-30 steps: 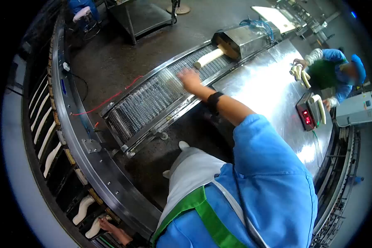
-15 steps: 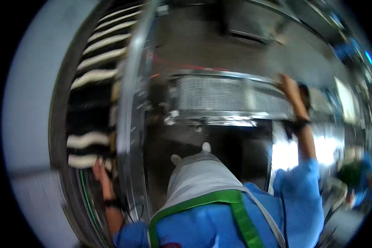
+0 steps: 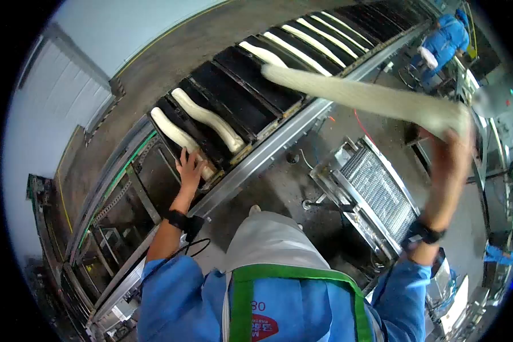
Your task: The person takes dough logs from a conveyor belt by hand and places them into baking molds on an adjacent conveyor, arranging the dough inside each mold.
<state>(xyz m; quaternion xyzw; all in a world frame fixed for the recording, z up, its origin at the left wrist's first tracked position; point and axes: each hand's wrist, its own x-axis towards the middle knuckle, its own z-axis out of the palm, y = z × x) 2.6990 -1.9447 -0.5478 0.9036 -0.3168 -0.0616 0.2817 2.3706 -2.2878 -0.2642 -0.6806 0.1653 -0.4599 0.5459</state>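
Note:
My right hand (image 3: 447, 157) is closed round one end of a long, pale dough roll (image 3: 359, 94). It holds the roll up in the air, its far end reaching left over the trays; the gripped end is blurred. Fingers spread, my left hand (image 3: 191, 168) rests on the near end of another dough strip (image 3: 174, 130) lying in the nearest black tray. Beside that one, a second dough strip (image 3: 205, 118) lies in its own black trough. Further along the row, several more dough strips (image 3: 296, 54) lie in troughs.
The trays sit on a long conveyor with a metal side rail (image 3: 290, 128). A small mesh conveyor (image 3: 379, 191) stands on the floor to the right. A person in blue (image 3: 444, 43) is at the far end. A curved conveyor frame (image 3: 111, 194) runs at left.
The view has turned, bringing the tray row across the top. My right hand has risen from beside the mesh conveyor, and a long dough roll now shows in it. My left hand stays at the nearest strip.

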